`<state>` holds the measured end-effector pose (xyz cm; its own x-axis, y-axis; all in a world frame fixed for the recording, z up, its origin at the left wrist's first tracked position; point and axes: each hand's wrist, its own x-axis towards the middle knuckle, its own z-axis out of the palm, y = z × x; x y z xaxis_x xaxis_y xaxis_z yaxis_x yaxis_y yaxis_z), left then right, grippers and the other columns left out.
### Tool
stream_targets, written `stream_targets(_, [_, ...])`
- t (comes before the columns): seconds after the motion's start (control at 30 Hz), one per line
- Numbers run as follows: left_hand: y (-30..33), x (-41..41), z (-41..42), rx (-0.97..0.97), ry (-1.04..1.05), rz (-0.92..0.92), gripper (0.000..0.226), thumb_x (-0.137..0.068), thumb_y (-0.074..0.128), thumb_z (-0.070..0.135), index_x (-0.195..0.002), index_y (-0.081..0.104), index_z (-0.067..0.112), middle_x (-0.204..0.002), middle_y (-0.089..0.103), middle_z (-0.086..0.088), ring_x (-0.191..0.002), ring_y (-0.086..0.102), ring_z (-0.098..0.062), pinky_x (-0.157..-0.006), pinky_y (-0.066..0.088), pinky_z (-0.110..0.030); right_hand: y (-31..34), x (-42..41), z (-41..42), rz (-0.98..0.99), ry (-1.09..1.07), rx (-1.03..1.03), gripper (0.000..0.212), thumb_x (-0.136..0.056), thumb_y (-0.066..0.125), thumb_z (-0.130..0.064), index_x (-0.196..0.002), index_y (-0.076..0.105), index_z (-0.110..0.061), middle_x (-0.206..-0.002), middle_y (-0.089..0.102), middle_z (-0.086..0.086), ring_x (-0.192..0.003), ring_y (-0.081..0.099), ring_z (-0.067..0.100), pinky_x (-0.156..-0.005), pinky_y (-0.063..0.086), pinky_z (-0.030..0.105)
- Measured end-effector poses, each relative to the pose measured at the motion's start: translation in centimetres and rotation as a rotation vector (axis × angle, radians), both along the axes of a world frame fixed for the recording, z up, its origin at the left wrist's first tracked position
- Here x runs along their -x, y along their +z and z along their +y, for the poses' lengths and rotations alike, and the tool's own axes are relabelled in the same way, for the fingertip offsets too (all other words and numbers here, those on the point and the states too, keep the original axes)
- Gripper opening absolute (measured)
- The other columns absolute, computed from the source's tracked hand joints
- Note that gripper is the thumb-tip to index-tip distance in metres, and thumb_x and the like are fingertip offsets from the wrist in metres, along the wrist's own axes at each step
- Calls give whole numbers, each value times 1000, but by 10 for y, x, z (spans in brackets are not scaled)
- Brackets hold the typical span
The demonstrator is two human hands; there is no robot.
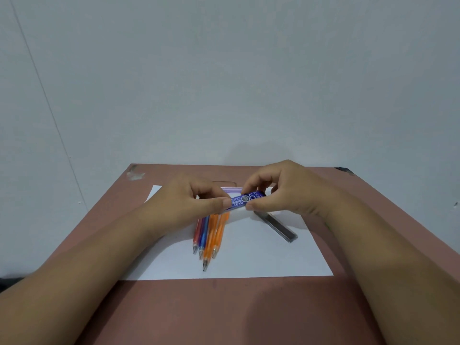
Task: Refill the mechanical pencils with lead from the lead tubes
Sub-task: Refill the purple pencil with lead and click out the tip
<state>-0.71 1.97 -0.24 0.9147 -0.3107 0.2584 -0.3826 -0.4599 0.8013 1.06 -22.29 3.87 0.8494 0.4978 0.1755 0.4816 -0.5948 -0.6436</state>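
Observation:
Both hands hold a blue lead tube (245, 200) with white print, level above the white paper (249, 257). My left hand (189, 202) pinches its left end and my right hand (278, 190) pinches its right end between thumb and fingers. Below the tube, several mechanical pencils (209, 235) lie side by side on the paper, tips toward me: one red, one blue, the others orange. Their far ends are hidden under my left hand. A second, clear lead tube (280, 227) with dark leads lies on the paper to the right.
The paper lies on a reddish-brown table (224, 314) that stands against a pale wall. A clear plastic bag edge (231, 189) shows behind the hands. A tape scrap (135, 175) sticks to the far left corner.

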Motion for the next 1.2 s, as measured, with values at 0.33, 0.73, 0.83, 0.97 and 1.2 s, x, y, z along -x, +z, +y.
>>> stream_targets(0.33, [8, 0, -4, 324, 63, 116, 9, -79, 74, 29, -78, 78, 21, -87, 78, -1, -86, 71, -11, -82, 52, -25, -6, -3, 9, 181, -9, -684, 34, -82, 72, 11, -104, 75, -14, -94, 79, 6, -89, 75, 19, -82, 60, 26])
stream_targets(0.73, [6, -2, -2, 331, 67, 129, 24, -78, 72, 29, -94, 78, 13, -91, 78, -2, -89, 72, -12, -78, 55, -18, -11, -4, 12, 274, 21, -783, 25, -102, 51, 0, -106, 74, -9, -99, 78, 14, -93, 74, 23, -80, 62, 28])
stream_targets(0.83, [6, 0, -4, 341, 67, 136, 21, -80, 72, 27, -92, 77, 11, -87, 78, 0, -83, 71, -8, -73, 53, -14, -12, -4, 15, 229, 3, -770, 27, -103, 50, -3, -104, 75, -12, -96, 78, 10, -92, 75, 21, -77, 60, 25])
stream_targets(0.97, [6, 0, -4, 310, 82, 135, 18, -77, 72, 33, -85, 77, 18, -85, 77, 4, -84, 70, -8, -79, 51, -23, -11, -2, 17, 227, 4, -775, 27, -104, 48, -9, -103, 75, -12, -94, 78, 9, -88, 74, 19, -76, 59, 24])
stream_targets(1.2, [6, 3, -8, 279, 64, 145, 21, -71, 73, 42, -82, 80, 26, -93, 78, 0, -98, 72, -22, -94, 55, -41, -12, -1, 22, 198, -31, -722, 29, -107, 43, -3, -95, 68, 5, -88, 72, 12, -85, 70, 26, -80, 62, 36])
